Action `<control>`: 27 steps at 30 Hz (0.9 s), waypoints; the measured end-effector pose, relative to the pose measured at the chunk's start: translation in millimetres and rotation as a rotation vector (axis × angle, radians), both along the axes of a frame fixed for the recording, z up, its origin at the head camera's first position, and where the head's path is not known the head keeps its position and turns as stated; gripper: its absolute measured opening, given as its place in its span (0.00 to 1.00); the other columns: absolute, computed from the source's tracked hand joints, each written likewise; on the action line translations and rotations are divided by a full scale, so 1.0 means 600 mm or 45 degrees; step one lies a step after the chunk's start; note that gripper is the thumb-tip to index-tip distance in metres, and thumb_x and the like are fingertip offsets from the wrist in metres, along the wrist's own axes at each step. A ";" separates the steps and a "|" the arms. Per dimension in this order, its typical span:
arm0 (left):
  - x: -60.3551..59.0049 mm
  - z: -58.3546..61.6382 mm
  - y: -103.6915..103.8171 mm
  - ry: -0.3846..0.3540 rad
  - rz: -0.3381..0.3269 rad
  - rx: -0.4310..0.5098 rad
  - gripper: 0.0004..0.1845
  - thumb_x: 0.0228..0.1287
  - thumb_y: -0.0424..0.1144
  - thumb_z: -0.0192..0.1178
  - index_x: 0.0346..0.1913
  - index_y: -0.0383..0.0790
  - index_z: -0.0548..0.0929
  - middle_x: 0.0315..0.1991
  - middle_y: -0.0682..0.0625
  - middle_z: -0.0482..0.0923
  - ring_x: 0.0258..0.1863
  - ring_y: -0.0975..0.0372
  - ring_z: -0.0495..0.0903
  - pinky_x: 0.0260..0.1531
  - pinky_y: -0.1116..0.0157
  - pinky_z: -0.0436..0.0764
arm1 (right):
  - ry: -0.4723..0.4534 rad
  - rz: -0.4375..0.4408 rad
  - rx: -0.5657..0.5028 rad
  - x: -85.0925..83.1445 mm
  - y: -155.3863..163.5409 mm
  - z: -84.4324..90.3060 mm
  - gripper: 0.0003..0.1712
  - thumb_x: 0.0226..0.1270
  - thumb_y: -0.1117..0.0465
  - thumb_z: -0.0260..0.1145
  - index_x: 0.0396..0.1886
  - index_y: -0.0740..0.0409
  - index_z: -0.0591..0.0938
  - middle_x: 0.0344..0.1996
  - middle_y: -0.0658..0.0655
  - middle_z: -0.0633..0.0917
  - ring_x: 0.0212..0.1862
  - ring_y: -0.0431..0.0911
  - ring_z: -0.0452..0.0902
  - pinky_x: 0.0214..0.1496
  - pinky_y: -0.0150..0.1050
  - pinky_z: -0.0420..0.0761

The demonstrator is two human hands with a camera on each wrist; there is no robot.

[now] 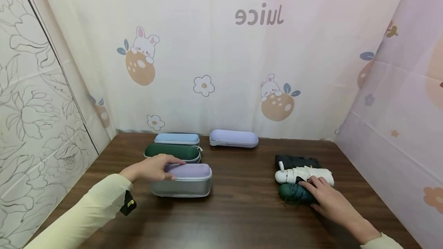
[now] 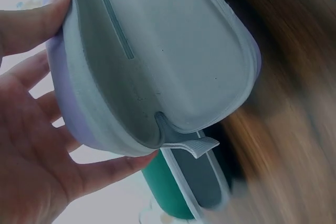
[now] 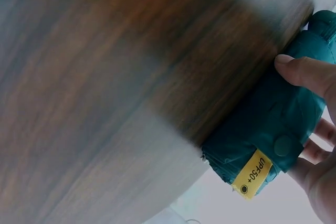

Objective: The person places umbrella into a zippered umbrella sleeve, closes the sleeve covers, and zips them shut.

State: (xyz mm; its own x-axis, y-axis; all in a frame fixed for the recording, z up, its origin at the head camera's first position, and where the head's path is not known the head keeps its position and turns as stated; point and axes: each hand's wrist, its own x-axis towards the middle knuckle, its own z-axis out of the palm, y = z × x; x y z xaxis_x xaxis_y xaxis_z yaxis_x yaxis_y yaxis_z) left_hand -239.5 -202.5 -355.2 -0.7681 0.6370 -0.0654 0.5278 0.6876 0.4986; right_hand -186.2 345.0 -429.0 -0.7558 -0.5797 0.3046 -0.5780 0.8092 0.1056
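On the left of the table a purple zip case (image 1: pixel 192 171) stands with its lid up, its grey inside facing me. My left hand (image 1: pixel 152 169) holds the lid, the thumb on its front rim and the fingers behind. The left wrist view shows the bare grey lining (image 2: pixel 173 51) and a small fabric tab (image 2: pixel 193 145) at the end. Over on the right, my right hand (image 1: pixel 328 197) grips a folded dark green umbrella (image 1: pixel 292 193) lying on the table. Its thumb is along one side, the fingers along the other; a yellow UPF50+ tag (image 3: pixel 253 174) hangs from the umbrella.
Behind the purple case are a dark green case (image 1: pixel 171 151) and a light blue case (image 1: pixel 177 138). A lavender case (image 1: pixel 233 138) lies at the table's back edge. White (image 1: pixel 308 173) and black (image 1: pixel 297 161) folded umbrellas lie just beyond the green one. Printed curtains (image 1: pixel 221 49) border the table.
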 end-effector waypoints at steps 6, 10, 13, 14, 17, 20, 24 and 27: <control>-0.006 0.002 0.047 -0.018 0.012 -0.034 0.25 0.60 0.43 0.64 0.62 0.48 0.77 0.60 0.49 0.73 0.56 0.55 0.72 0.52 0.46 0.72 | -0.039 -0.039 -0.032 0.005 -0.006 0.001 0.42 0.31 0.68 0.83 0.54 0.60 0.79 0.39 0.51 0.71 0.43 0.49 0.69 0.30 0.40 0.74; -0.011 0.004 0.081 -0.037 0.024 -0.033 0.24 0.61 0.45 0.63 0.61 0.51 0.78 0.58 0.51 0.75 0.52 0.59 0.74 0.49 0.50 0.74 | -0.046 -0.043 -0.035 0.005 -0.007 0.001 0.41 0.31 0.69 0.82 0.54 0.60 0.78 0.39 0.51 0.71 0.43 0.50 0.69 0.30 0.40 0.75; -0.015 0.003 0.106 -0.057 0.041 -0.028 0.23 0.62 0.46 0.62 0.60 0.52 0.78 0.56 0.52 0.76 0.50 0.61 0.74 0.48 0.52 0.75 | -0.044 -0.045 -0.031 0.005 -0.008 0.001 0.42 0.31 0.68 0.82 0.54 0.60 0.78 0.39 0.52 0.71 0.43 0.50 0.69 0.31 0.41 0.75; -0.017 0.002 0.115 -0.065 0.041 -0.024 0.22 0.62 0.46 0.62 0.60 0.51 0.79 0.56 0.52 0.76 0.49 0.61 0.75 0.47 0.53 0.75 | -0.045 -0.046 -0.029 0.004 -0.008 0.000 0.42 0.31 0.68 0.82 0.54 0.60 0.78 0.39 0.52 0.71 0.43 0.50 0.68 0.31 0.41 0.75; -0.024 -0.009 0.136 -0.092 0.031 -0.007 0.22 0.63 0.47 0.61 0.60 0.50 0.79 0.56 0.52 0.77 0.51 0.61 0.75 0.49 0.54 0.74 | -0.041 -0.046 -0.028 0.004 -0.008 -0.001 0.42 0.31 0.68 0.82 0.54 0.60 0.78 0.39 0.52 0.71 0.43 0.50 0.68 0.32 0.42 0.75; -0.030 -0.022 0.153 -0.118 0.000 0.040 0.22 0.63 0.46 0.62 0.60 0.48 0.79 0.56 0.53 0.77 0.52 0.61 0.75 0.51 0.55 0.74 | -0.037 -0.048 -0.023 0.005 -0.008 0.000 0.42 0.31 0.68 0.82 0.54 0.61 0.78 0.39 0.52 0.71 0.43 0.50 0.68 0.32 0.42 0.76; -0.035 -0.036 0.173 -0.166 -0.024 0.108 0.22 0.63 0.46 0.62 0.60 0.47 0.79 0.56 0.52 0.77 0.53 0.61 0.75 0.52 0.56 0.73 | -0.034 -0.047 -0.017 0.005 -0.009 0.001 0.41 0.32 0.68 0.82 0.54 0.61 0.79 0.39 0.52 0.71 0.43 0.50 0.68 0.32 0.41 0.75; -0.041 -0.043 0.187 -0.199 -0.034 0.137 0.22 0.64 0.47 0.61 0.60 0.47 0.79 0.56 0.53 0.77 0.52 0.63 0.75 0.51 0.57 0.74 | -0.028 -0.047 -0.016 0.006 -0.008 0.000 0.41 0.32 0.68 0.82 0.55 0.61 0.78 0.39 0.52 0.71 0.43 0.50 0.68 0.32 0.41 0.75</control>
